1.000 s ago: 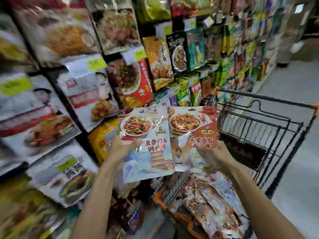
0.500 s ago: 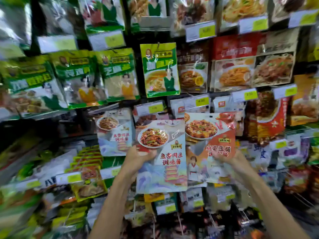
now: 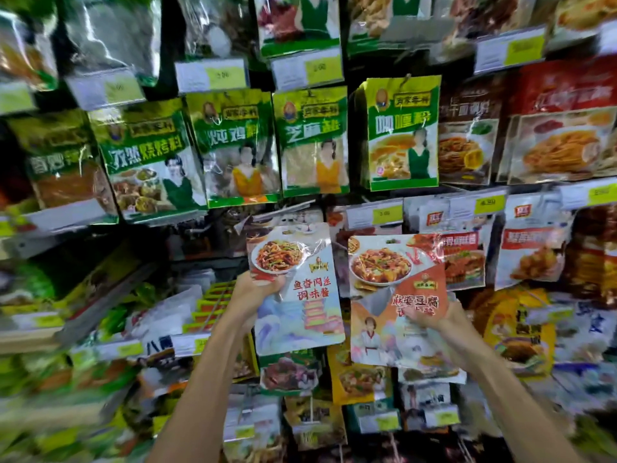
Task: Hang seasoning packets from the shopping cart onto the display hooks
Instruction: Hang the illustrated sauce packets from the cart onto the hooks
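Note:
My left hand grips the left edge of a white and blue seasoning packet with a shredded-pork dish pictured on it. My right hand holds a red and white seasoning packet showing a tofu dish. Both packets are held upright, side by side, close in front of the display wall. Their tops reach up to the row of price tags under the green packets. The hook behind each packet is hidden. The shopping cart is out of view.
The wall is packed with hanging packets: green ones directly above, red and brown ones at the upper right, orange ones at the lower right. Shelf rails with yellow price labels run across. Stacked packets lie at the lower left.
The view swung from the cart to face the display. Both hands carried their packets up and closer to the hooks, and the two packets now sit slightly further apart.

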Action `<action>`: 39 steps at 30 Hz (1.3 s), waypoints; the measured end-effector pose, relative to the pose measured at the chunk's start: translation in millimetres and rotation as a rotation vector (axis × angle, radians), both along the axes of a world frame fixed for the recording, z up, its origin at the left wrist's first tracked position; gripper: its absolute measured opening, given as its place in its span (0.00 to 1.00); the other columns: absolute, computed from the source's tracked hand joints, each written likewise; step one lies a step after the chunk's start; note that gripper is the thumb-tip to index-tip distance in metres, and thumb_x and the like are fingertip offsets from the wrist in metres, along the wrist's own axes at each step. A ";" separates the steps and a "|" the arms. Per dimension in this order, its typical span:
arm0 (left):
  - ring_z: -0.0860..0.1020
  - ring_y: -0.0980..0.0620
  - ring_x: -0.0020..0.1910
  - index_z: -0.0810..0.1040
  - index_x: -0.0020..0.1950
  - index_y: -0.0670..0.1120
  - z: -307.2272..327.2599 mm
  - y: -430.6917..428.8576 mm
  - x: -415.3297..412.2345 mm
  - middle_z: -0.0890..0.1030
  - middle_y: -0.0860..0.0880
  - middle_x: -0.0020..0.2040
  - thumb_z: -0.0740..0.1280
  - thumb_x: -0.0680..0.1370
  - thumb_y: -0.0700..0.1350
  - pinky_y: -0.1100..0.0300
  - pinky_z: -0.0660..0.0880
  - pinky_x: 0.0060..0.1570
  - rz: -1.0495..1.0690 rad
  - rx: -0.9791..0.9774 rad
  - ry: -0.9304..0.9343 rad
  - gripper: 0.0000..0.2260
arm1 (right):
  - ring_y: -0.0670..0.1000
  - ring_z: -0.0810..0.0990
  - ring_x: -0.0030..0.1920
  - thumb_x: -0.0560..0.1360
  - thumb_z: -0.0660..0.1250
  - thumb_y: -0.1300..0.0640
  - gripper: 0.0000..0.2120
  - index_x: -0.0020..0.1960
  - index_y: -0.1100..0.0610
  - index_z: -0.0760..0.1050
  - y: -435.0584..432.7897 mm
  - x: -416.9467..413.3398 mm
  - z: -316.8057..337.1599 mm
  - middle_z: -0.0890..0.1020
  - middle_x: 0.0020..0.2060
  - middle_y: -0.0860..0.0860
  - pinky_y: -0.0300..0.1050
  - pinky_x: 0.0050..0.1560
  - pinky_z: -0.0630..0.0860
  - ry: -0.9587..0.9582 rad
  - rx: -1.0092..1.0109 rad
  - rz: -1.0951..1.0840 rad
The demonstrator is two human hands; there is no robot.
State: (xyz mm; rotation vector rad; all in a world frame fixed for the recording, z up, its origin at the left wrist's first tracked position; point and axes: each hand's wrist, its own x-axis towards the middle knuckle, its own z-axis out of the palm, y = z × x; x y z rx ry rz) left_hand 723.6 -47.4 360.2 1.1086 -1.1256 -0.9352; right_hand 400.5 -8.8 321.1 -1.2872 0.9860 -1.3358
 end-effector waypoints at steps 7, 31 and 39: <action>0.80 0.57 0.35 0.80 0.49 0.37 3.6 -27.1 8.5 0.82 0.48 0.40 0.70 0.71 0.30 0.67 0.77 0.34 -0.027 0.007 0.029 0.09 | 0.47 0.85 0.46 0.69 0.73 0.60 0.15 0.55 0.57 0.78 -6.5 13.3 -7.5 0.86 0.47 0.50 0.34 0.36 0.79 0.023 0.030 -0.009; 0.73 0.48 0.41 0.78 0.49 0.35 -2.7 -20.3 -1.6 0.77 0.45 0.40 0.65 0.78 0.43 0.60 0.63 0.36 0.278 0.018 -0.477 0.10 | 0.49 0.85 0.45 0.64 0.75 0.55 0.19 0.53 0.57 0.78 -4.6 33.3 -13.3 0.86 0.45 0.51 0.39 0.40 0.78 0.051 0.038 0.108; 0.78 0.44 0.51 0.79 0.59 0.42 -3.0 25.9 36.3 0.82 0.42 0.53 0.58 0.77 0.32 0.56 0.73 0.46 0.313 -0.013 -0.807 0.15 | 0.52 0.85 0.47 0.63 0.76 0.55 0.21 0.54 0.60 0.78 -3.3 88.9 -16.4 0.86 0.46 0.53 0.40 0.44 0.79 0.075 0.064 0.302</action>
